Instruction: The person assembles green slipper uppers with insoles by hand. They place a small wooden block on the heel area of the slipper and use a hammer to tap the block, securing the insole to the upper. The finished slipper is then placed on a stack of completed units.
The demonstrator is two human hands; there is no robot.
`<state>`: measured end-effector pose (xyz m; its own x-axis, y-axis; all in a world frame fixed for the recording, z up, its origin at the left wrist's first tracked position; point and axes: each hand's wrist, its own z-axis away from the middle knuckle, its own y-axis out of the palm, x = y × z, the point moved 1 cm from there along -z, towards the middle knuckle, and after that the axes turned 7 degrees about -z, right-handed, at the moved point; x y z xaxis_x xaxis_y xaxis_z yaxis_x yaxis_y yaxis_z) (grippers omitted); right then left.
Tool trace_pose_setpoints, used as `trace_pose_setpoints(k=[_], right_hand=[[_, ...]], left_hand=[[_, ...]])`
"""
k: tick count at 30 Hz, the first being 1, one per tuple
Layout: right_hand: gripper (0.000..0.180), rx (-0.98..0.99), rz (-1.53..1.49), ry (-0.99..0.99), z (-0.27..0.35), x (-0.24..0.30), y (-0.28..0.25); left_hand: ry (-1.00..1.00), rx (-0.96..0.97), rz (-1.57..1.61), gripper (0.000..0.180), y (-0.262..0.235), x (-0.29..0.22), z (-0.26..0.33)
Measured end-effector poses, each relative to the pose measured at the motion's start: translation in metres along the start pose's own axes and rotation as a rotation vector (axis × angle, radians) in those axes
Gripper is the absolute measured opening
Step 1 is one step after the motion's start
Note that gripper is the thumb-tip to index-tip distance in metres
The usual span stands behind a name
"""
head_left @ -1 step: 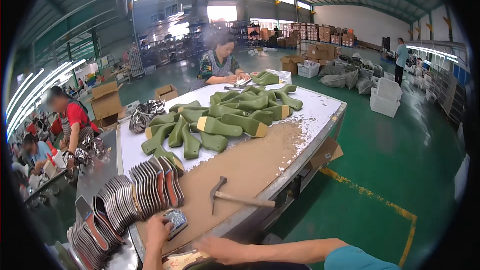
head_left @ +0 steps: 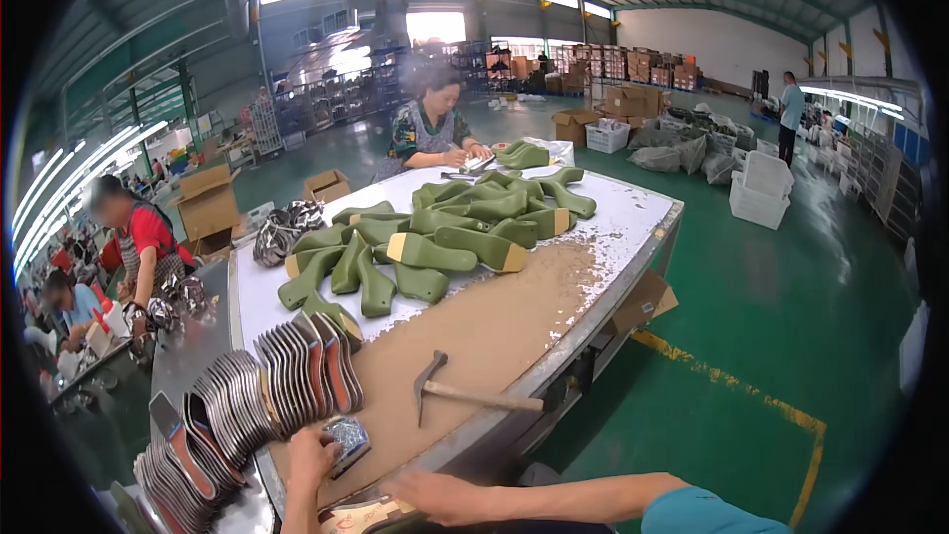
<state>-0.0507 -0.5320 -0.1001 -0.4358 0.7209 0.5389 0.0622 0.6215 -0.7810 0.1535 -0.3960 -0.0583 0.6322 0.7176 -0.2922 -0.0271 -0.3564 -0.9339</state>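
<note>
My left hand (head_left: 312,457) is at the near left corner of the table, its fingertips bent together at the side of a small open box of shiny metal nails or tacks (head_left: 348,438). Whatever they pinch is too small to make out. At the lower edge, my right hand (head_left: 435,494) curls over the end of a shoe last with a tan insole (head_left: 361,516) that bears a red mark. Only part of that last shows, and some of my right fingers are hidden. A hammer (head_left: 465,394) with a wooden handle lies just beyond my hands.
Curved insoles (head_left: 227,396) stand in packed rows along the left. Green shoe lasts (head_left: 425,252) are heaped across the white and brown tabletop (head_left: 514,311). A person (head_left: 435,129) works at the far side. Cartons (head_left: 208,203) and white crates (head_left: 761,198) stand on the floor.
</note>
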Motion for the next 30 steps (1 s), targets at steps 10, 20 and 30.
trace_pose_setpoints(k=[10, 20, 30], right_hand=[[0.080, -0.038, -0.054, 0.035, 0.005, 0.000, -0.001], [0.077, -0.004, 0.027, 0.025, 0.003, 0.004, -0.008], [0.070, 0.131, -0.223, 0.041, -0.006, 0.002, -0.028]], left_hand=[[-0.135, -0.086, 0.248, 0.012, -0.005, 0.003, 0.009], [-0.240, -0.066, 0.770, 0.017, -0.024, -0.009, 0.025], [-0.276, -0.044, 0.723, 0.007, -0.019, -0.075, 0.120]])
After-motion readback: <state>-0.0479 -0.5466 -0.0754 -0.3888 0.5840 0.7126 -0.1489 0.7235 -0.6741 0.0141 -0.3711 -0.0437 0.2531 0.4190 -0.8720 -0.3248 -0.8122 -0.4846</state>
